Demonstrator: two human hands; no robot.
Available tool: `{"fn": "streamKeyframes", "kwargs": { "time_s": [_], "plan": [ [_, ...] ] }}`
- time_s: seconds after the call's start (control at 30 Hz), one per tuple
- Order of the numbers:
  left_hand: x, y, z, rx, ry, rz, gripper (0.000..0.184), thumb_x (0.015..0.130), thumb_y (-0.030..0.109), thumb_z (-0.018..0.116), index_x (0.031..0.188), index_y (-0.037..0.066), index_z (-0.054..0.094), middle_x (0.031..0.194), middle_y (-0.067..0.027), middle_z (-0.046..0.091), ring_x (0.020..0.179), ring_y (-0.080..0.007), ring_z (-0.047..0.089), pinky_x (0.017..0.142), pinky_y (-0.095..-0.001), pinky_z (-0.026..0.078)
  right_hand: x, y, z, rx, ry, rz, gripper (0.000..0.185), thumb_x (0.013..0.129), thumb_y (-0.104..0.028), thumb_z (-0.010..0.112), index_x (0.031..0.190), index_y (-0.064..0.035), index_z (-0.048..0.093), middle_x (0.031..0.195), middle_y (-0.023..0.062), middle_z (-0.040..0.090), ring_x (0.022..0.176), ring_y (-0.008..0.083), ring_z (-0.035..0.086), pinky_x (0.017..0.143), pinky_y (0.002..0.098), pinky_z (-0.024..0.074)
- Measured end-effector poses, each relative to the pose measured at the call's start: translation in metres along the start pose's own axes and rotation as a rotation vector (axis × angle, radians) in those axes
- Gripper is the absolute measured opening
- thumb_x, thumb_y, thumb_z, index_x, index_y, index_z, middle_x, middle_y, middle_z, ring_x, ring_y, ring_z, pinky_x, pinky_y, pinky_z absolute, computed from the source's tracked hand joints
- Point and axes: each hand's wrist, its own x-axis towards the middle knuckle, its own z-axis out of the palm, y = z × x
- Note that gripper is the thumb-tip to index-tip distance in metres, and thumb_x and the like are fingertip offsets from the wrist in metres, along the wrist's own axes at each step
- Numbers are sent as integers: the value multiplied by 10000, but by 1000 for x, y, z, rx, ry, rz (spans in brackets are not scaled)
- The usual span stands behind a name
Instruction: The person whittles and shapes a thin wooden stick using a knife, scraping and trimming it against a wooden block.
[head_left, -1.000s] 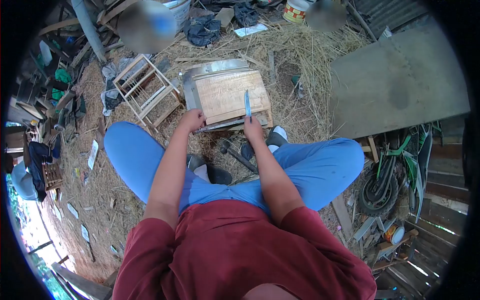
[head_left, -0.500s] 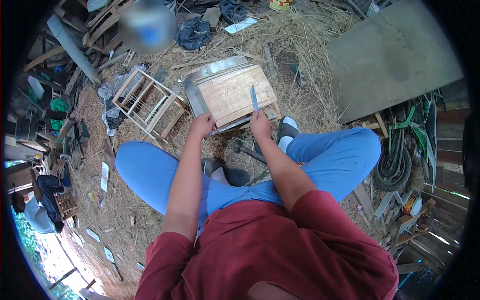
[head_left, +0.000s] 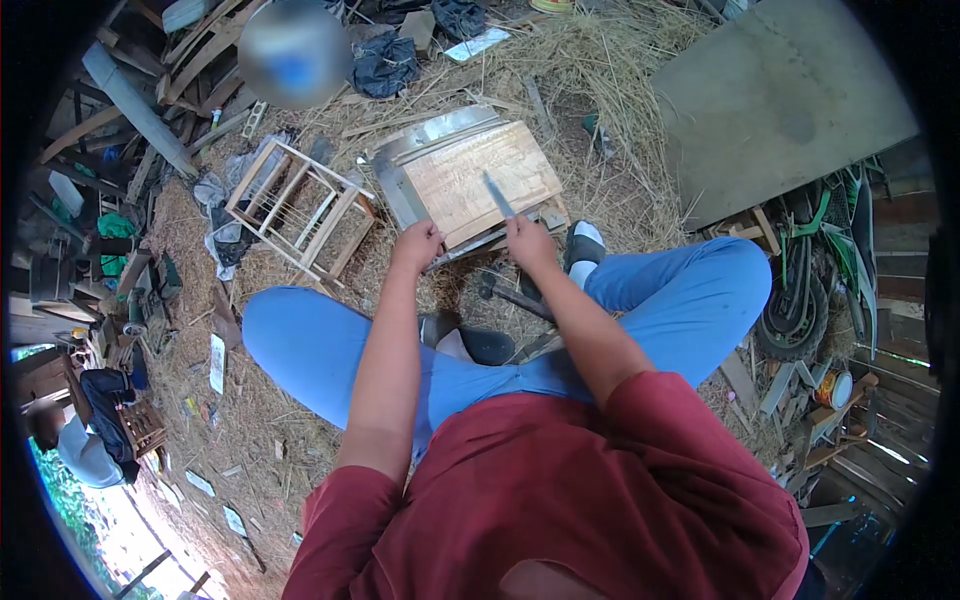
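My right hand (head_left: 530, 243) is closed around the handle of a knife (head_left: 497, 194). Its long blade points away from me and to the left, over a light wooden board (head_left: 480, 180). At the board's near left corner is my left hand (head_left: 418, 245), fingers pressed together; whatever they may pinch is too small to make out. The board lies on a low work surface with a grey metal strip (head_left: 402, 195) along its left side. Below my right hand, a hammer-like tool (head_left: 515, 295) rests near my feet.
To the left stands a small slatted wooden frame (head_left: 298, 215). Straw and shavings cover the ground. A large flat panel (head_left: 785, 110) leans at the right, above a green motorbike (head_left: 815, 260). A person (head_left: 90, 430) sits at far left; another person's blurred head (head_left: 294, 55) is at the top.
The knife blade has swung from nearly straight ahead to a leftward slant across the board. My left hand stays by the board's corner. The whole view has shifted slightly.
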Motion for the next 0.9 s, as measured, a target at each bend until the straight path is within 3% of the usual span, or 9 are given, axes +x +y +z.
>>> {"fn": "streamKeyframes", "kwargs": {
  "time_s": [0.13, 0.2, 0.27, 0.33, 0.43, 0.6, 0.63, 0.67, 0.9],
  "plan": [
    [-3, 4, -1, 6, 8, 30, 195, 912, 223, 647, 820, 53, 621, 741, -85, 713, 667, -238, 678, 645, -393, 516, 6, 9, 7, -46, 82, 50, 420, 1013, -383, 424, 1004, -32, 655, 977, 278, 668, 938, 474, 634, 823, 541, 498],
    [-4, 7, -2, -1, -2, 13, 193, 913, 223, 646, 823, 54, 620, 741, -84, 713, 663, -236, 677, 641, -393, 514, -4, 5, 13, -20, 89, -65, 415, 1012, -382, 426, 1012, -39, 659, 968, 273, 673, 931, 472, 638, 831, 538, 504],
    [-5, 8, -2, -8, -10, -6, 191, 914, 223, 645, 826, 55, 619, 741, -84, 713, 659, -235, 676, 638, -392, 513, -8, -5, 5, -142, -34, -46, 413, 1014, -380, 423, 1021, -40, 656, 962, 271, 675, 928, 474, 641, 839, 538, 507],
    [-3, 7, -3, -19, -27, -7, 192, 915, 224, 645, 830, 54, 620, 733, -80, 712, 655, -225, 675, 630, -385, 510, -1, -8, -1, -126, -20, -63, 404, 1016, -373, 422, 1006, -36, 645, 955, 274, 673, 927, 479, 639, 834, 550, 503],
    [-3, 5, -1, -2, -4, -4, 189, 914, 221, 644, 824, 56, 623, 737, -76, 716, 649, -215, 673, 625, -379, 513, -6, -10, 5, -54, 72, 99, 413, 1014, -381, 416, 1037, -40, 648, 975, 268, 676, 939, 471, 642, 843, 547, 503],
    [2, 2, -1, -25, -35, -7, 183, 905, 216, 648, 821, 54, 629, 728, -77, 717, 651, -217, 676, 631, -375, 519, 2, -7, -7, -130, -27, 12, 430, 1013, -389, 404, 1016, -35, 648, 984, 270, 676, 954, 470, 638, 846, 548, 493],
    [2, 2, -1, -42, -43, -12, 182, 901, 214, 652, 820, 52, 631, 722, -78, 716, 649, -216, 676, 631, -375, 519, 7, -2, -6, 84, 79, 32, 420, 1012, -371, 413, 992, -23, 646, 968, 280, 670, 942, 475, 634, 840, 551, 489],
    [1, 2, -1, -41, -43, -16, 182, 901, 214, 652, 820, 52, 631, 722, -78, 716, 649, -216, 676, 631, -375, 519, 5, 1, 2, 85, 75, 32, 420, 1012, -371, 413, 992, -23, 646, 968, 280, 670, 942, 475, 634, 840, 551, 489],
    [2, 4, -1, -60, -29, -17, 199, 894, 221, 670, 806, 45, 634, 718, -88, 715, 652, -218, 678, 635, -380, 519, -4, 1, -10, -63, 74, 41, 447, 1006, -383, 413, 1013, -6, 651, 973, 275, 671, 936, 477, 635, 840, 548, 489]
  ]
}}
